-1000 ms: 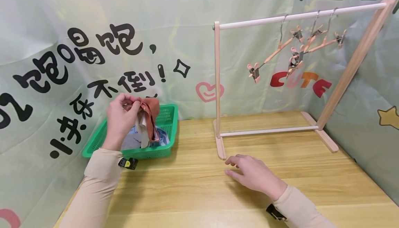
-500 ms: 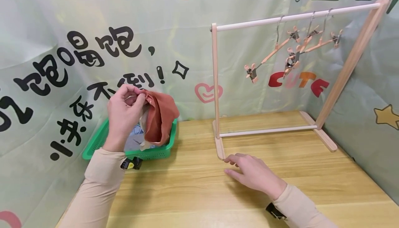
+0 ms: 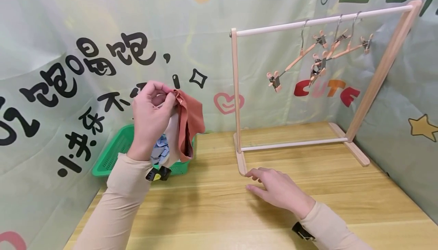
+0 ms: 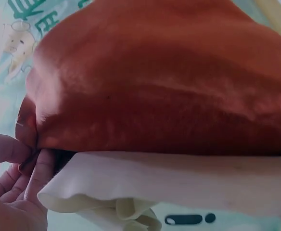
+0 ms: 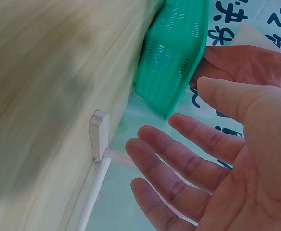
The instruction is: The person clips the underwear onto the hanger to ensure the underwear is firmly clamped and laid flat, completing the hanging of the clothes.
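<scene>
My left hand point(image 3: 150, 119) pinches the top edge of a rust-red cloth garment point(image 3: 193, 119) between thumb and fingers. The garment hangs in folds in front of the green basket point(image 3: 111, 157). Cream cloth point(image 3: 173, 134) hangs close beside the red; whether both are one piece I cannot tell. Up close in the left wrist view, the red cloth point(image 4: 155, 96) spreads above the cream cloth point(image 4: 179, 180). Blue patterned cloth point(image 3: 161, 151) shows in the basket, partly hidden by my hand. My right hand point(image 3: 278, 191) hovers over or rests on the table, fingers loosely bent, holding nothing.
A wooden rack point(image 3: 235, 90) stands on the table point(image 3: 219, 212) at the right, its left foot near my right fingertips. Several pinkish clips point(image 3: 273, 81) sit on small hangers hooked over its white top rail point(image 3: 273, 28). Printed fabric backdrops rise behind and at both sides.
My left hand has risen and moved right, lifting the rust-red garment and cream cloth up from the basket. The right hand stays in place. The head view has shifted slightly.
</scene>
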A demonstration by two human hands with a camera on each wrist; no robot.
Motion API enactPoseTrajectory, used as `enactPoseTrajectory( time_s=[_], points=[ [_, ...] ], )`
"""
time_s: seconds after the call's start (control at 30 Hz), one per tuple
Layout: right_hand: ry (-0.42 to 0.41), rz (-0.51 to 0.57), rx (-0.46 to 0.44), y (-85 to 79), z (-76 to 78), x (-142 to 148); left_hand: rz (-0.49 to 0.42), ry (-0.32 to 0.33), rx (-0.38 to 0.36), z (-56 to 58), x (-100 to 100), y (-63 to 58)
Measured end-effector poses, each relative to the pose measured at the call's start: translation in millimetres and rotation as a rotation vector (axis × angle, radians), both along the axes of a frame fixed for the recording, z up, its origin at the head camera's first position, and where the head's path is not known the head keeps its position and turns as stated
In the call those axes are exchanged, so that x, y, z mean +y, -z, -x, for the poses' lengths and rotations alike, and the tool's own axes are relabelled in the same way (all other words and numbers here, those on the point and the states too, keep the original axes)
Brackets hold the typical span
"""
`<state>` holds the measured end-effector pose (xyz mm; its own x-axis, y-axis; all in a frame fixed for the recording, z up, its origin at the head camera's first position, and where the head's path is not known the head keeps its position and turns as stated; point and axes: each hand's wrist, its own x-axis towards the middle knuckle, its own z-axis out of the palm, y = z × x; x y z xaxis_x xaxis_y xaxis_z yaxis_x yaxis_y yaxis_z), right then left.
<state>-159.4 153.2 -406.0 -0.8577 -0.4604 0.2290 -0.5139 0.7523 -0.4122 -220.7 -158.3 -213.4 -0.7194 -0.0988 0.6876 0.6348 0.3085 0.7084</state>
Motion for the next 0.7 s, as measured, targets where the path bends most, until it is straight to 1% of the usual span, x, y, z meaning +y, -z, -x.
enactPoseTrajectory(
  time_s=[0.07,0.2,0.3,0.4,0.47,0.5,0.57,0.6,0.63,0.7],
  points=[
    [0.0,-0.001,0.005,-0.5,-0.2,-0.1,0.008,0.014,0.015,0.0,5.9,-2.9],
    [0.002,-0.005,0.016,-1.4,-0.7,-0.5,0.031,0.019,0.046,0.1,16.0,-9.5],
    [0.007,-0.007,0.021,-2.1,-1.1,0.4,0.023,0.042,0.056,1.0,23.2,-12.0],
    [0.008,-0.003,0.02,-3.1,-1.3,1.9,0.006,0.072,0.066,1.9,29.1,-10.8],
    [0.005,0.003,0.016,-2.6,-1.3,2.9,0.024,0.085,0.07,3.2,31.5,-5.2],
    [0.005,0.005,0.015,-2.2,-1.2,3.4,0.054,0.09,0.067,4.2,32.1,-0.8],
    [0.004,0.005,0.02,-0.9,-0.7,4.4,0.159,0.091,0.034,7.0,31.0,13.0],
    [0.005,0.004,0.021,-0.2,-0.4,4.8,0.236,0.085,0.001,8.4,29.7,22.5],
    [0.007,-0.001,0.023,0.5,0.1,5.3,0.337,0.074,-0.036,9.8,28.1,33.2],
    [0.016,-0.017,0.024,1.6,1.1,6.1,0.563,0.06,-0.118,12.8,23.6,59.0]
  ],
)
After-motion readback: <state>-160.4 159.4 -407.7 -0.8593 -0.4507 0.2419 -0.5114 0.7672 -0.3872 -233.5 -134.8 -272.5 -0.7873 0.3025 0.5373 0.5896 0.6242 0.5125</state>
